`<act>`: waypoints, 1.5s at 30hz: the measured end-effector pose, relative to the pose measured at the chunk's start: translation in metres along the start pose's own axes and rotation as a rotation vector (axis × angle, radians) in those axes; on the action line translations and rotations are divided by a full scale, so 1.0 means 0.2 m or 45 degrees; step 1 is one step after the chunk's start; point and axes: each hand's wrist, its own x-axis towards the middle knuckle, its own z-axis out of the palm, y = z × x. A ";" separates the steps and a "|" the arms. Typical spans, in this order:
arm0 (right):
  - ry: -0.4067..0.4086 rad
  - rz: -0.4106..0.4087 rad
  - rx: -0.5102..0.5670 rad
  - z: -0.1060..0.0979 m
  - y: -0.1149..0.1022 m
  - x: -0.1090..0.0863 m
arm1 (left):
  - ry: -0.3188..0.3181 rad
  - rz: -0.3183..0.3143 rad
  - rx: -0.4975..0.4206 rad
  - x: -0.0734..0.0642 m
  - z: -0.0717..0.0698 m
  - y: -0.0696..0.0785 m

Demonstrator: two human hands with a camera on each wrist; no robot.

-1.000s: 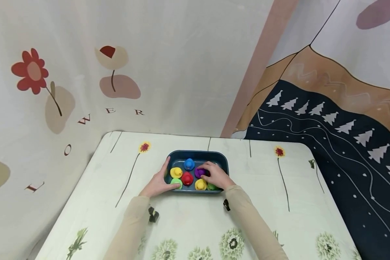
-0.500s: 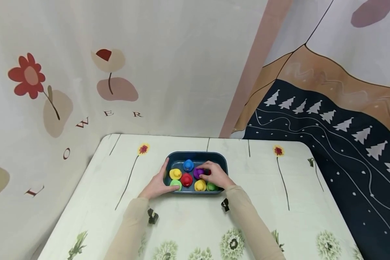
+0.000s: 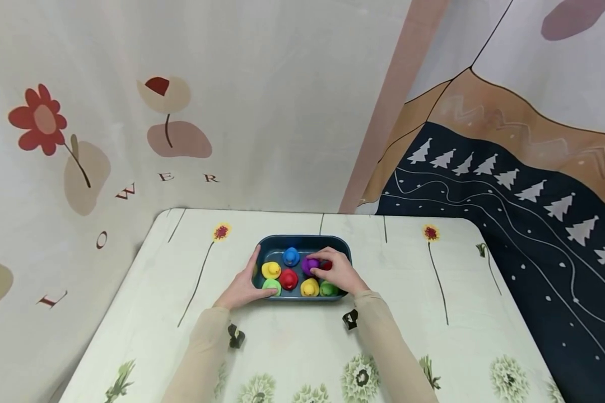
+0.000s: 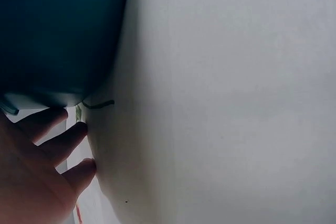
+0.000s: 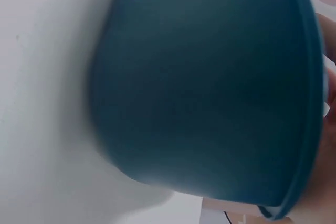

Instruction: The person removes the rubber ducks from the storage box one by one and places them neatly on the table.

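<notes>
A dark teal tray (image 3: 302, 298) on the table holds several small rubber ducks. My right hand (image 3: 340, 271) reaches over its right side and pinches a purple duck (image 3: 310, 265) between thumb and fingers. A red duck (image 3: 326, 265) is partly hidden behind that hand. My left hand (image 3: 242, 285) rests along the tray's left corner with straight fingers, its thumb by a light green duck (image 3: 271, 286). The left wrist view shows fingers (image 4: 79, 174) beside the tray's outer wall (image 4: 58, 30). In the right wrist view the tray's wall (image 5: 205, 87) hides most of the hand.
Inside the tray, a blue duck (image 3: 291, 257), a yellow duck (image 3: 270, 270), a red duck (image 3: 288, 279), another yellow duck (image 3: 310, 287) and a green duck (image 3: 329, 289) sit close together. A flower-print cloth (image 3: 302, 341) covers the table; a printed curtain (image 3: 262, 112) hangs behind it.
The right hand keeps its pinch on the purple duck and has shifted slightly to the right within the tray. More of the red duck behind it shows. The left hand stays at the tray's corner.
</notes>
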 end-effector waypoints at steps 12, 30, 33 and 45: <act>0.096 0.018 0.069 -0.09 -0.02 -0.03 | -0.002 0.022 -0.018 0.00 0.00 -0.01; 0.254 0.024 0.080 -0.27 0.02 -0.11 | 0.000 0.029 -0.026 0.00 0.00 -0.02; 0.279 0.019 0.077 -0.30 0.03 -0.12 | -0.004 0.029 -0.024 0.01 0.00 -0.02; 0.319 0.040 -0.012 -0.41 0.11 -0.17 | -0.029 0.055 -0.021 0.00 -0.02 -0.03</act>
